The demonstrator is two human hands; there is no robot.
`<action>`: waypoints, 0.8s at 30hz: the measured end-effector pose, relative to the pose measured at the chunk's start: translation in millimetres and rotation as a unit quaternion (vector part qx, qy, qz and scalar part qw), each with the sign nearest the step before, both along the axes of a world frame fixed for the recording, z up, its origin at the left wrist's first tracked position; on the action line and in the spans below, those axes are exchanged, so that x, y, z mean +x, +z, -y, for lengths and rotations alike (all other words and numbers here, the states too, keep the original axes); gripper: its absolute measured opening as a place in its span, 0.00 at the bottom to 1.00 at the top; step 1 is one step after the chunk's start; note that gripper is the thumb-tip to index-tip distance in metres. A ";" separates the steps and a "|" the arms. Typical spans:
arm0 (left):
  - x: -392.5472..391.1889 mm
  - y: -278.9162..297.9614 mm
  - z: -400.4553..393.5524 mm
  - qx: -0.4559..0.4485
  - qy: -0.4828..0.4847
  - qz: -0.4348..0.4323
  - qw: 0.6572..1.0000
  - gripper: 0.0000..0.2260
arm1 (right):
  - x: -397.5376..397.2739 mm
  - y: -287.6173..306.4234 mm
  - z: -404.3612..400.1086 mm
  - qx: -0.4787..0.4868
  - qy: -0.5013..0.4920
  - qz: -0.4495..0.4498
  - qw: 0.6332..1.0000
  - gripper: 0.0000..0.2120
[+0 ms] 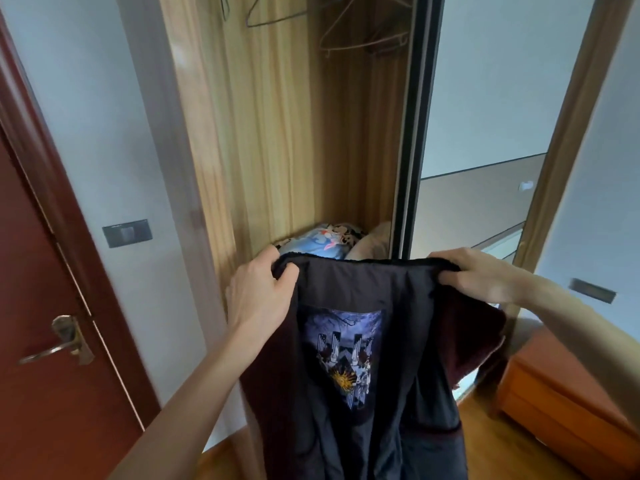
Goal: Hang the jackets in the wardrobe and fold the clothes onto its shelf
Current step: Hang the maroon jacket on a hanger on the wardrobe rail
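I hold the dark jacket (363,358) up before the open wardrobe (277,133), left hand (259,296) and right hand (481,275) fingers clamped on its top edge, empty hangers (363,39) overhead.

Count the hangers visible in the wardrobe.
3: a thin wire hanger top left, a dark hanger beside it, a pinkish hanger rightmost. The frame's top edge may hide more.

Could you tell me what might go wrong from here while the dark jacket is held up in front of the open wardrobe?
The dark jacket with the printed patch is held only by its top edge, left hand and right hand apart, so it could slip from a grip. The wire hangers hang well above; neither hand is free to fetch one. The patterned bundle on the wardrobe shelf may get brushed and disturbed.
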State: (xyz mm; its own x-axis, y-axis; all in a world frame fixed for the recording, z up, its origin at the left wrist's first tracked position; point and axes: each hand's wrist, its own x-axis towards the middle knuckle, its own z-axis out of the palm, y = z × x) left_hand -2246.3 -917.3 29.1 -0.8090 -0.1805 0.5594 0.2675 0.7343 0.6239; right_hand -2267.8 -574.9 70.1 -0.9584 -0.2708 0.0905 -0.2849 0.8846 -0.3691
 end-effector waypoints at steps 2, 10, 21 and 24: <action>-19.2 -0.8 6.2 0.006 -0.010 -0.003 1.000 0.13 | -12.6 8.1 -1.9 -0.058 0.037 0.042 0.997 0.18; -70.6 -13.7 -4.9 0.069 -0.041 -0.041 0.996 0.22 | -68.2 10.1 -22.1 -0.103 0.094 0.143 0.980 0.06; -126.2 -8.4 -29.9 0.062 0.056 -0.050 0.995 0.22 | -154.8 -14.1 -24.9 -0.166 0.028 -0.028 0.985 0.17; -136.0 -2.1 -40.3 0.038 0.086 -0.053 0.994 0.21 | -187.9 -21.5 -25.7 -0.149 0.023 -0.080 0.985 0.14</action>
State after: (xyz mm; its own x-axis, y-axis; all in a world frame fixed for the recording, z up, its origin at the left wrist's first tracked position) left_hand -2382.3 -877.0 27.0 -0.7001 -0.3562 0.6189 0.2096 0.7260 0.6550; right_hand -2455.7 -549.2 48.5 -0.9127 -0.2513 0.3222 -0.3975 0.7289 -0.5574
